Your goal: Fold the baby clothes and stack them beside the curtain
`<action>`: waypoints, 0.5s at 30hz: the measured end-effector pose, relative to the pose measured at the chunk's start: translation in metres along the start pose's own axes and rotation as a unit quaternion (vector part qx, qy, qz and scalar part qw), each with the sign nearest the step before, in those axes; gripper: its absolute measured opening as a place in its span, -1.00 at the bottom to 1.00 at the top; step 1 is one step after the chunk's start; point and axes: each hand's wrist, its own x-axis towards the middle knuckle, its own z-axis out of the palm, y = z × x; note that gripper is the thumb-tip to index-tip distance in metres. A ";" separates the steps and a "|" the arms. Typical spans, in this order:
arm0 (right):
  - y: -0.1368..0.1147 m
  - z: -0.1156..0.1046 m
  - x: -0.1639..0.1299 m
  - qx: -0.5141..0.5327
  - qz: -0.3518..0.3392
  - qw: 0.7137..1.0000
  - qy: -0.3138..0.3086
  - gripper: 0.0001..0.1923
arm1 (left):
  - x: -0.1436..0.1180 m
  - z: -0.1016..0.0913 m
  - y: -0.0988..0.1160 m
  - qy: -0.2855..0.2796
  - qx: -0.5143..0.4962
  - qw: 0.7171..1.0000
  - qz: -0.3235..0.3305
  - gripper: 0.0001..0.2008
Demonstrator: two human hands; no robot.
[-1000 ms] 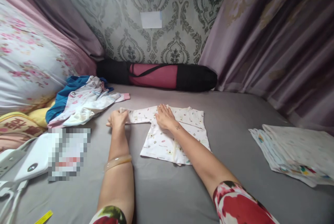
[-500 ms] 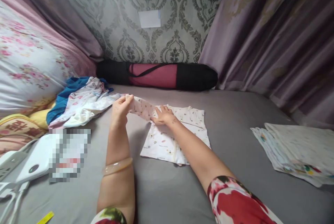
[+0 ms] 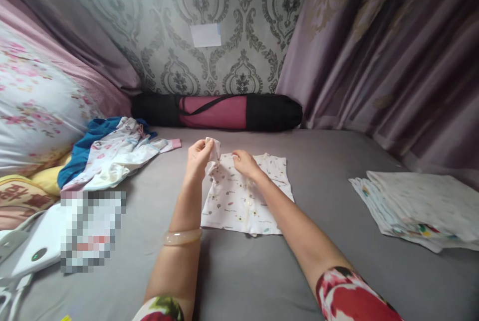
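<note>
A white baby shirt [image 3: 228,201] with small printed motifs lies spread on the grey sheet, its button front facing up. My left hand [image 3: 200,156] is closed in a pinch on the end of one sleeve, holding it raised and bent in over the shirt's left side. Over the shirt's upper part, near the shoulder, is my right hand [image 3: 247,165]. Its fingers are curled together on the cloth, and their tips are partly hidden. The shirt's other sleeve lies folded across its right side.
On the right is a stack of folded clothes [image 3: 419,206]. A loose heap of clothes [image 3: 112,154] lies left, beside a floral pillow [image 3: 37,96]. A white power bank [image 3: 45,241] with cables sits at the near left. A black and pink long bag [image 3: 213,111] rests against the wall.
My left hand has moved right, folding the stretched sleeve in toward the shirt. My right hand has gone from spread flat to curled and shifted slightly right. The view has turned a little.
</note>
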 end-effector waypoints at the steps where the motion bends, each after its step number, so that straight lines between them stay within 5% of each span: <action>1: 0.006 -0.005 -0.007 0.085 0.042 0.995 0.006 -0.68 | 0.000 0.003 -0.003 -0.004 0.002 1.000 0.009 -0.52; 6: 0.023 -0.024 -0.037 0.444 0.235 0.863 -0.049 -0.74 | -0.008 0.021 -0.016 -0.041 0.048 0.997 0.051 -0.57; 9: 0.029 -0.029 -0.045 0.538 0.263 0.799 -0.049 -0.58 | -0.016 0.032 -0.019 -0.158 0.095 0.981 0.060 -0.57; 12: 0.034 -0.031 -0.044 0.596 0.264 0.757 -0.044 -0.41 | -0.019 0.033 -0.021 -0.234 0.121 0.963 0.052 -0.47; 15: 0.038 -0.031 -0.042 0.608 0.264 0.748 -0.045 -0.52 | -0.012 0.023 -0.024 -0.189 0.128 0.973 0.030 -0.40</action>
